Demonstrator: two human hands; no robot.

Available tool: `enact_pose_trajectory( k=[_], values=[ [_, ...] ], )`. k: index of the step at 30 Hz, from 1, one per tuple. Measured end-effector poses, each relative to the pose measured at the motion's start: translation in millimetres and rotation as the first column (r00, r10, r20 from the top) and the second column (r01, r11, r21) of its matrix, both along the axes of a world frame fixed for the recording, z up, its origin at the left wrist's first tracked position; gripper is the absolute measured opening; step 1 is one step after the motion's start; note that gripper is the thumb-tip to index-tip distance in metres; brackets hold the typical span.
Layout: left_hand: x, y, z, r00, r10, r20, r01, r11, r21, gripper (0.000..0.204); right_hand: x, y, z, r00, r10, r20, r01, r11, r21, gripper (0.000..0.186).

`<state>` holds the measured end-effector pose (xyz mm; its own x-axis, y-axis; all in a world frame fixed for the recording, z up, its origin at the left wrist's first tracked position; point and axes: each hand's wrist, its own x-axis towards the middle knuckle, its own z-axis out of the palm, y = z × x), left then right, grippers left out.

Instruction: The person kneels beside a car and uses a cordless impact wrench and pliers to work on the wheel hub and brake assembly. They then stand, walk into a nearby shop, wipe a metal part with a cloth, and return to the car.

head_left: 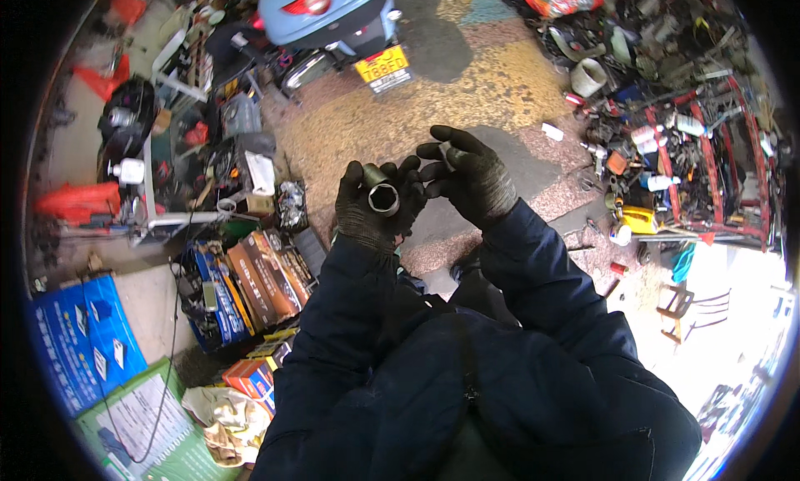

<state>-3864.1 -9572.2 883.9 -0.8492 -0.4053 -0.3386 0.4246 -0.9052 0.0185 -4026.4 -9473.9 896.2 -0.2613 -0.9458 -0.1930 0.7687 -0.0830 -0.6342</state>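
My left hand (367, 210), in a dark work glove, is closed around a metal socket (383, 199). The socket's round open end faces up toward me, and its inside looks many-sided. Close by on the right, my right hand (475, 177), gloved the same way, has its fingers bent round a small greyish piece (451, 154). Gloved fingers cover most of that piece, so its kind does not show. The fingertips of both hands nearly meet over the floor.
A light-blue scooter (325, 19) stands ahead. Cluttered shelves with a red frame (708, 169) line the right side. On the left are a cluttered rack (148, 181) and stacked cardboard boxes (265, 273). A wooden chair (677, 310) stands at the lower right.
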Motion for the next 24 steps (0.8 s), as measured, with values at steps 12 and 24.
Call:
enact_pose_trajectory(
  k=[12,24],
  values=[
    [-288.0,177.6,-11.1,0.833,-0.314,0.455,0.363,0.932,-0.022,0.035,-212.8,197.9,0.0,0.32,-0.099,-0.942,0.611,0.782,0.125,0.041],
    [-522.7,283.8,-62.3,0.516,-0.842,0.161,0.856,0.5,-0.13,0.028,-414.3,416.4,-94.9,0.677,-0.527,-0.514,0.729,0.387,0.564,0.037]
  ],
)
